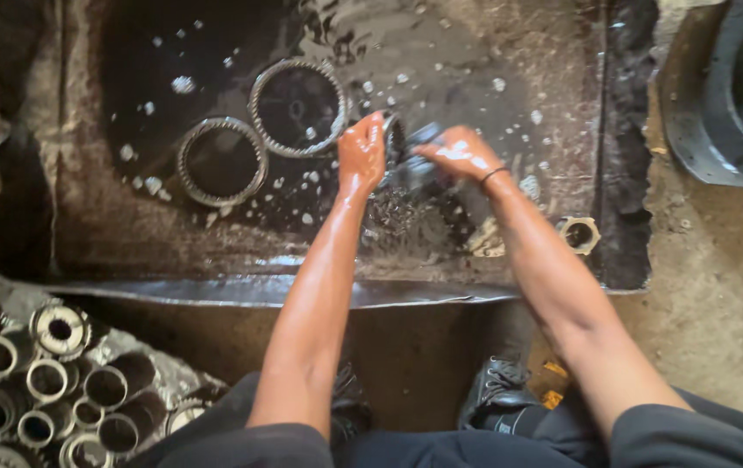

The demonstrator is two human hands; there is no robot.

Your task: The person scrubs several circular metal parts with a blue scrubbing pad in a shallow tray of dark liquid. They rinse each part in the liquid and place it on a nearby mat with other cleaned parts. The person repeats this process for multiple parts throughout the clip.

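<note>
Dark-trousered knees (441,446) nearest, then wet left hand (361,154) and right hand (458,152), fingers closed around a small blurred metal part (406,143) mid-wash over the oily wash tray (562,104), beside two ring gears (259,134); judging by this, turning it calls for firm grip.

No packages, labels, signs or screens are showing anywhere in view.
</note>
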